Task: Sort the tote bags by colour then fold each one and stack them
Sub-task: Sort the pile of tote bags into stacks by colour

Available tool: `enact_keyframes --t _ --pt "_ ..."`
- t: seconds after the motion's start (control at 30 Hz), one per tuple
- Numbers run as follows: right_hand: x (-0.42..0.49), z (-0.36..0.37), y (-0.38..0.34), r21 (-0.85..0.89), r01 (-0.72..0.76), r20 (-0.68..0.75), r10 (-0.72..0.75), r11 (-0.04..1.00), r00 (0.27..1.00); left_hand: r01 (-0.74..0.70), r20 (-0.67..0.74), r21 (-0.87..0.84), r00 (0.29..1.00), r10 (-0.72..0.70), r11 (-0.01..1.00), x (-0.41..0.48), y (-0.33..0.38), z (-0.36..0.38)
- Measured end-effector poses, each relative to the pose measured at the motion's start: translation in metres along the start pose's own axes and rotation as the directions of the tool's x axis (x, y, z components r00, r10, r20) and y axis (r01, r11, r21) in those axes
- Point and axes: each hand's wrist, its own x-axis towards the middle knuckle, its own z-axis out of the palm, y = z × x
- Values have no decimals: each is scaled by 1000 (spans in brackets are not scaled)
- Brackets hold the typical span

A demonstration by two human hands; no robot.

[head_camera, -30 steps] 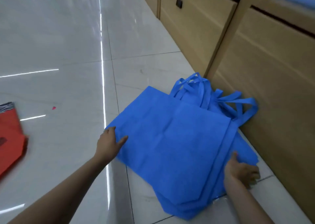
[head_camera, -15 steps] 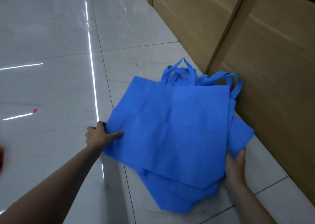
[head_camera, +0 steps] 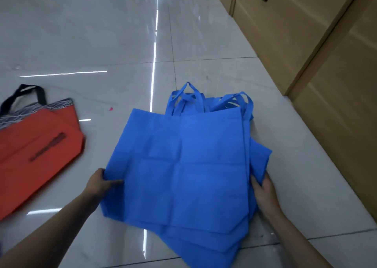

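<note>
A pile of several blue tote bags [head_camera: 183, 165] lies flat on the pale tiled floor, handles [head_camera: 204, 102] pointing away from me. My left hand [head_camera: 100, 183] grips the pile's left edge, thumb on top. My right hand [head_camera: 263, 188] holds the right edge, fingers tucked under the fabric. An orange tote bag [head_camera: 36, 151] with a black handle and a patterned top band lies flat at the left.
Wooden cabinet fronts [head_camera: 326, 84] run along the right side, close to the blue pile. A small pink scrap [head_camera: 111, 109] lies on the floor [head_camera: 102, 43] between the orange and blue bags. Glossy tiles stretch away ahead and to the left.
The blue pile has been pulled away from the cabinet towards me and turned, both hands keeping hold of its edges. The orange bag has come back into view at the left.
</note>
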Motion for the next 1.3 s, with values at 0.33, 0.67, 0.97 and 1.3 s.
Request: enact_keyframes --t 0.33,0.67,0.97,1.3 --pt "34 -19 -28 -232 -91 235 146 969 961 85 170 -97 983 -68 992 -29 -36 -21" --pt "-19 48 -39 -203 -240 -179 205 949 962 -210 77 0 975 209 978 -20 -20 3" --pt "-59 36 -14 -388 -252 -315 129 887 940 -243 -84 324 955 284 914 -29 -10 21" --pt "-62 39 1 -526 -326 -435 82 785 897 5 -209 359 975 75 933 -33 -6 26"
